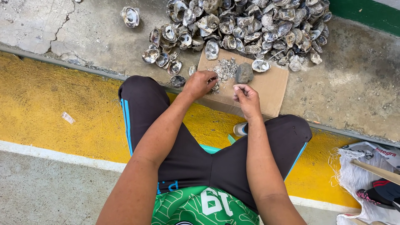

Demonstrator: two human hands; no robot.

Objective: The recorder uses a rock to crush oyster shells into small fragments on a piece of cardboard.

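Shell fragment is pinched by left hand over cardboard, catching crumbs; right hand fingers curled together, contents unclear; stone beside.

Shells, a stone and cardboard, counted

One large heap of oyster shells, too many to count; one stray shell apart; one grey stone; one cardboard sheet; one pile of crushed fragments; two hands.

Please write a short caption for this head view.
Seated person's left hand and right hand over cardboard beside oyster shells.
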